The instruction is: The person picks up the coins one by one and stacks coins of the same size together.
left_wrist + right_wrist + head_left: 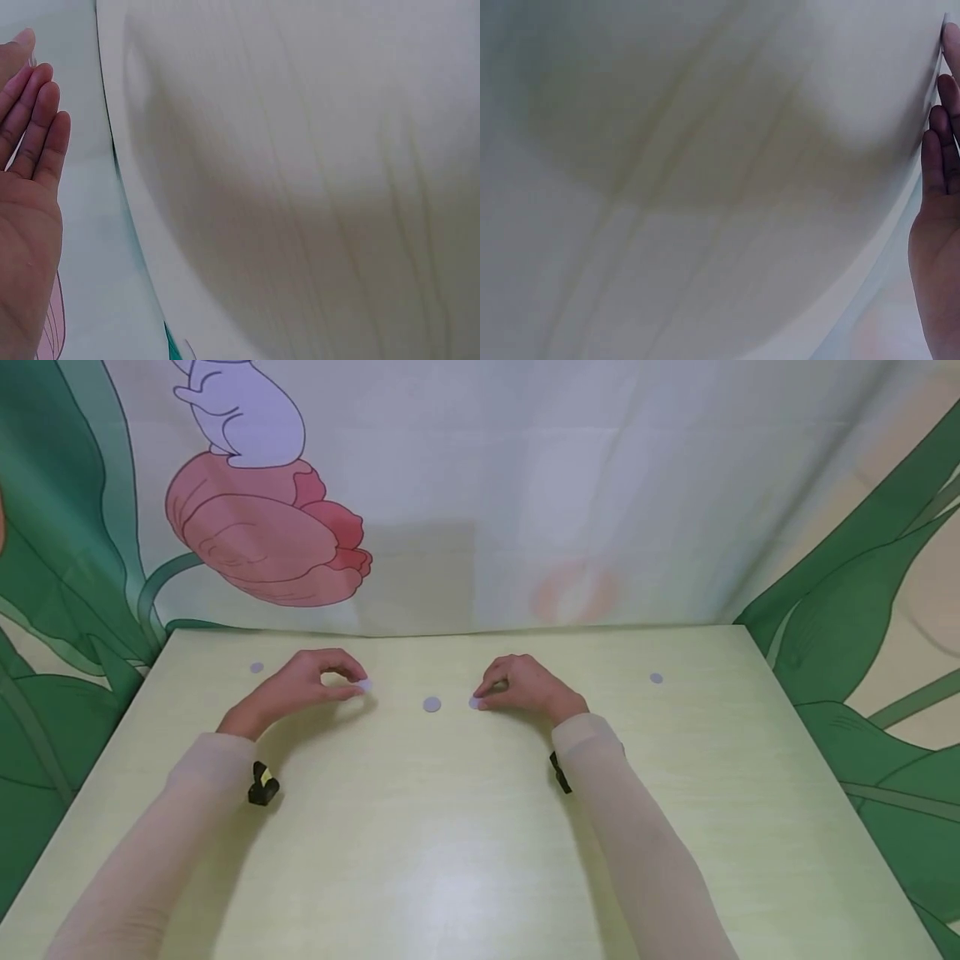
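My left hand (303, 683) pinches a small pale lilac disc (365, 686) between thumb and fingertips, a little above the table. To its right, the thumb and index finger of my right hand (528, 687) close on another pale disc (473, 702) at the table surface. Between the two hands a third, grey-lilac disc (432, 704) lies flat. In the left wrist view the left hand (26, 225) shows its palm, with the disc barely visible at the fingertips. The right hand (939, 240) appears at the edge of the right wrist view, fingertips by the tabletop.
Two smaller lilac discs lie farther out, one at the far left (257, 667) and one at the right (656, 678). The light wooden table (435, 827) ends at a printed curtain (600, 502) behind the hands. Each wrist carries a black strap.
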Demonstrator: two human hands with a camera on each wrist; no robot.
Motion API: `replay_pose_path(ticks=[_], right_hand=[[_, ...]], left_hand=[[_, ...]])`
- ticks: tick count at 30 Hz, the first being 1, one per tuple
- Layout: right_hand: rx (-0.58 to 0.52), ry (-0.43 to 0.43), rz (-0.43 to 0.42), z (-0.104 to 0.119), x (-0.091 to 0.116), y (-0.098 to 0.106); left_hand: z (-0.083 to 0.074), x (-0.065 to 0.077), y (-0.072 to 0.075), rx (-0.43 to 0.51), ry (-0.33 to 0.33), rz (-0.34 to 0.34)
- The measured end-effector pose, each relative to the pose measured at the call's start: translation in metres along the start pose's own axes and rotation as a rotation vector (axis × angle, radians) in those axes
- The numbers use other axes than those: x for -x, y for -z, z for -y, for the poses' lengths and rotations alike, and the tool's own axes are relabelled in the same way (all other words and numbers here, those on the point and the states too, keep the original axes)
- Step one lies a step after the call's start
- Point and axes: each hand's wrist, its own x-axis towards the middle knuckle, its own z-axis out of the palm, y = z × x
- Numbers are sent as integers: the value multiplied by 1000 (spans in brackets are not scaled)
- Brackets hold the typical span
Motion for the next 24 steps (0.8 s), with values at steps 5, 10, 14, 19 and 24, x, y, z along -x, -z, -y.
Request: replay_pose_path(ticks=[5,10,14,19,24], right_hand=[[-1,-1,-7,-2,-1,-1],[1,8,-9,-4,-2,-2],[7,10,-8,-3,-3,-2],[25,10,-10,-4,-4,-2],[34,6,-7,-4,-4,-2]], left_hand=[[-3,-5,-5,16,-29,9],[-5,-7,-10,14,-63,2],[-8,-9,-13,12,-74,5],[-13,-14,-17,-5,-104,12],[-16,-17,-20,-14,-116,19]])
